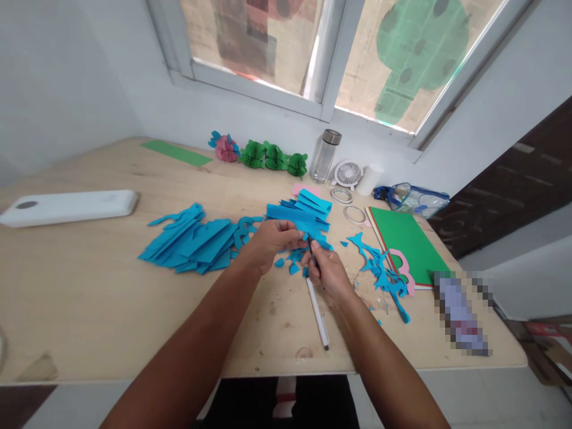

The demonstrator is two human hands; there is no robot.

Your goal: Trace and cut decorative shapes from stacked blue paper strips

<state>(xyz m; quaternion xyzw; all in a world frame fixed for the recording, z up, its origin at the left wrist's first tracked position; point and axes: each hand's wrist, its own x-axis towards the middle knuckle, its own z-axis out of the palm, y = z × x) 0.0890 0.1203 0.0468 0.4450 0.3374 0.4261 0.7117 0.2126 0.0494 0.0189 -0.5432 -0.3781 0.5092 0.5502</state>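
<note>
My left hand [279,238] is closed in a pinch on a small piece of blue paper [305,235]. Close against it, my right hand [328,271] grips a slim dark tool [311,247] that looks like scissors; fingers hide most of it. The tool's tip points at the pinched paper. Just beyond both hands lies a stack of folded blue paper [299,211]. Small blue scraps [294,269] are scattered below the fingers. A white marker [317,313] rests on the table beside my right wrist. Left of my left hand is a fanned pile of blue paper pieces [192,244].
Blue offcuts [379,268] and a pink cutout [402,268] lie right, by green sheets [411,244]. Along the wall stand paper ornaments [272,156], a glass bottle [325,156] and a small fan [348,173]. Tape rolls [354,214] lie nearer. A long white object [71,207] is left.
</note>
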